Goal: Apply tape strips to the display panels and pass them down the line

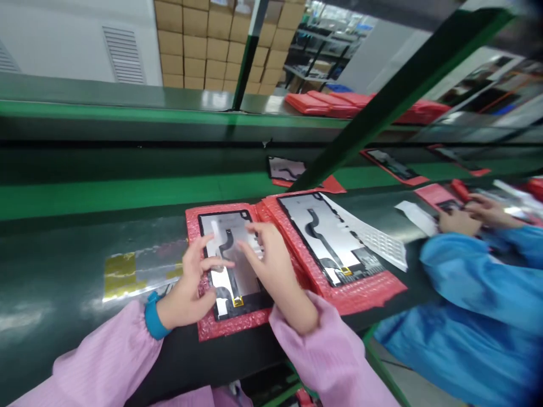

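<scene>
A tablet screen panel (237, 271) with a dark curved flex cable and a small yellow-edged patch lies on red bubble wrap (206, 329) in front of me. My left hand (193, 282) rests over its left edge, fingers spread. Above the panel's right side is my right hand (271, 260), thumb and index finger apart, with nothing seen between them. Whether the fingertips touch the surface, I cannot tell. A second, similar panel (326, 237) sits to the right on its own red bubble wrap (365, 297).
Left of my hands lies a clear sheet with yellow strips (121, 274). A white sheet of labels (377, 240) pokes out beside the second panel. Another panel (286, 168) lies on the green belt (190, 195). A green post (394, 90) slants overhead. At right, a co-worker's blue sleeves (475, 277) reach in.
</scene>
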`<state>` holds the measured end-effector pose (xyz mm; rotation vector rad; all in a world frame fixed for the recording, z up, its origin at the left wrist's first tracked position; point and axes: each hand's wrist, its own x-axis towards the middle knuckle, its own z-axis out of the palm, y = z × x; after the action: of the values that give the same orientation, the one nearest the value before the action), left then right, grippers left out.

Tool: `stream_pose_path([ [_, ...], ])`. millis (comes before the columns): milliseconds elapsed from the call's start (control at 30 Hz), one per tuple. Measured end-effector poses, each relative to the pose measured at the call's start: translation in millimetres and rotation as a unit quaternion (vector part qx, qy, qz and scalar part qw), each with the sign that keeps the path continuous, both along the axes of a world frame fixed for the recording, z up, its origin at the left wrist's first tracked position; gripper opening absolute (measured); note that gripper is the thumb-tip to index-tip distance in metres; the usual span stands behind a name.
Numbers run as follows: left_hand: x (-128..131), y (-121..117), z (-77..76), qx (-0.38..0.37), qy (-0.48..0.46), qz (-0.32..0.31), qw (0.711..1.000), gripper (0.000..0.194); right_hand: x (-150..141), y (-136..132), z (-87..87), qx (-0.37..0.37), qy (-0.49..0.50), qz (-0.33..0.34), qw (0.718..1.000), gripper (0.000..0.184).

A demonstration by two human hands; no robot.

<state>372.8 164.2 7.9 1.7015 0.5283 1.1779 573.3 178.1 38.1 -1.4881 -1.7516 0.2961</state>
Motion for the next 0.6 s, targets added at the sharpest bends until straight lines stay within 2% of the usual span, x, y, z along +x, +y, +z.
stream_pose_path([
  [100, 29, 3, 11.2, -0.111, -0.095, -0.019, 0.989, 0.096, 33, -55, 5.2, -0.002, 0.008, -0.018, 1.0, 0.019],
  [167, 54, -2, 19.0, -0.162, -0.127, -0.088, 0.975, 0.097, 58, -80, 8.6, -0.021, 0.062, -0.069, 0.995, 0.022],
  [233, 77, -12, 26.2, -0.197, -0.132, -0.181, 0.954, 0.101, 81, -90, 15.5, -0.065, 0.137, -0.089, 0.984, 0.032],
  [333, 102, -27, 34.1, -0.236, -0.121, -0.247, 0.932, 0.107, 106, -83, 33.2, -0.131, 0.208, -0.046, 0.968, 0.045],
  [500, 116, -32, 33.5, -0.232, -0.101, -0.239, 0.937, 0.108, 123, -58, 62.8, -0.197, 0.188, 0.019, 0.962, 0.044],
  [600, 122, -27, 31.0, -0.206, -0.085, -0.232, 0.947, 0.107, 138, -44, 75.5, -0.183, 0.182, 0.028, 0.966, 0.044],
])
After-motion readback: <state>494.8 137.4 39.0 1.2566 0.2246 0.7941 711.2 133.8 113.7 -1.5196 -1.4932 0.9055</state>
